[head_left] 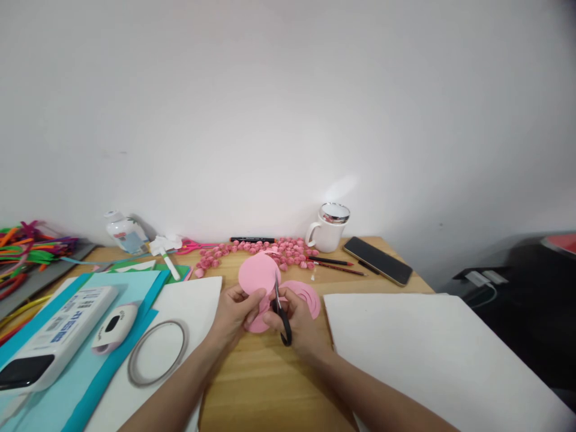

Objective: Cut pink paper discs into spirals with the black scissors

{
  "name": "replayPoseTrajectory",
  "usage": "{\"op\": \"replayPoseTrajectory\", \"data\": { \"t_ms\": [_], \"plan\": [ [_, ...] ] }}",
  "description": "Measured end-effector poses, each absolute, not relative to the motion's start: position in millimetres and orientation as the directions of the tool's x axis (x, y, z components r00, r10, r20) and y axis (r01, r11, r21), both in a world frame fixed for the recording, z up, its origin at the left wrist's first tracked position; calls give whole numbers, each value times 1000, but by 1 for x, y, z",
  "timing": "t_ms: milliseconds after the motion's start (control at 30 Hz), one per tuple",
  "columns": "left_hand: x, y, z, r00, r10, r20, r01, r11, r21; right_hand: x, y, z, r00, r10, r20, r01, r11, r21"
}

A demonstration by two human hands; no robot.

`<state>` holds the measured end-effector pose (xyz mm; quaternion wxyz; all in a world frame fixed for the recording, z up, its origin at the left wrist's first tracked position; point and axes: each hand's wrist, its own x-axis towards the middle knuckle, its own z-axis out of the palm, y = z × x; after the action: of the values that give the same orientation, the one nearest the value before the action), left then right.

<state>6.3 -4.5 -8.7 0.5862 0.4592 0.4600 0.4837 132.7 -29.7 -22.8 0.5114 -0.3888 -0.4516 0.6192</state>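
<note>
Between thumb and fingers, my left hand (238,309) pinches a round pink paper disc (257,273) held up over the table. My right hand (299,318) is closed around black-handled scissors (282,321), whose blades point away from me and lie at the disc's right edge. Whether the blades are cutting into the paper I cannot tell. Further pink paper circles (306,295) lie on the wood beneath and to the right of my hands, partly hidden by them. Behind the disc is a spread of small rolled pink paper pieces (290,249).
A white mug (330,228), pencils (337,266) and a phone (378,260) are at the back right. White sheets (418,354) lie on the right. At left are a tape roll (157,353), a white power bank-like device (58,336), a bottle (126,233) and pipe cleaners (33,249).
</note>
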Motion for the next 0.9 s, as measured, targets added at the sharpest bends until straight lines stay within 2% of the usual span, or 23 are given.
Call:
{"op": "replayPoseTrajectory", "data": {
  "t_ms": [633,800,900],
  "plan": [
    [5,-3,-13,167,982,-86,-263,129,956,133,-29,-33,-208,978,-11,-247,-63,-967],
    [5,-2,-17,198,974,-115,-218,158,963,131,-31,-28,-232,972,-42,-236,-98,-967],
    [5,-2,-16,153,982,-114,-184,142,973,130,-32,-25,-235,971,-48,-250,-108,-962]
  ]
}}
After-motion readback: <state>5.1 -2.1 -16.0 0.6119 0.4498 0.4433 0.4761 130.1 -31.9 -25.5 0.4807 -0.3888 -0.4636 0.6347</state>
